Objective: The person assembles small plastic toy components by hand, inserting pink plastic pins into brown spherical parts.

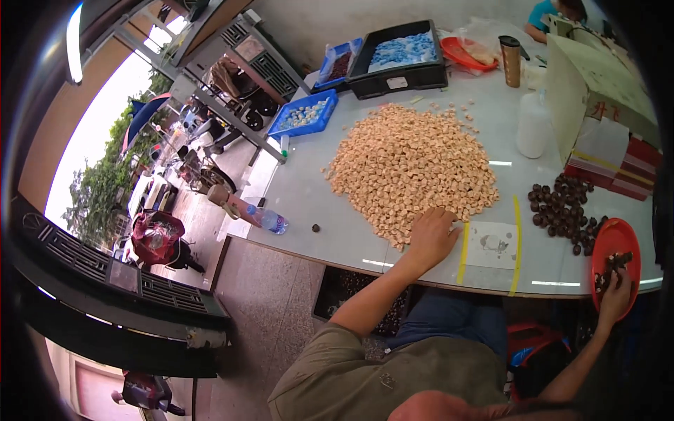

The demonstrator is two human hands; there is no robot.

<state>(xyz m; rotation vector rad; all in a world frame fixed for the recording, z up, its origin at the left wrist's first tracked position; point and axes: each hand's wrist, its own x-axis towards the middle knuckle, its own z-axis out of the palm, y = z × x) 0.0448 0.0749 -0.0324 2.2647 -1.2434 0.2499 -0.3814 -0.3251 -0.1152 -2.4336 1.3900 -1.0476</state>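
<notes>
A wide heap of small beige pieces [414,161], rounded and blocky, covers the middle of the table. My left hand [433,238] lies palm down on its near right edge, fingers stretched out and thumb apart. Beside that hand, a white card with a printed drawing [491,245] sits between two yellow tape strips. At the right, my right hand [615,293] reaches over the near rim of a red plastic basin [630,242]. Its fingers close round some dark brown pieces [618,261] inside the basin. Similar dark brown round pieces [562,210] lie loose on the table nearby.
Along the back stand a black crate [397,83] with blue-and-white pieces, blue trays [305,116], a red dish [467,56] and a brown tumbler [510,63]. A white bottle [533,126] and cardboard box [597,84] stand right; a water bottle [268,219] lies left. Another person [554,17] sits beyond.
</notes>
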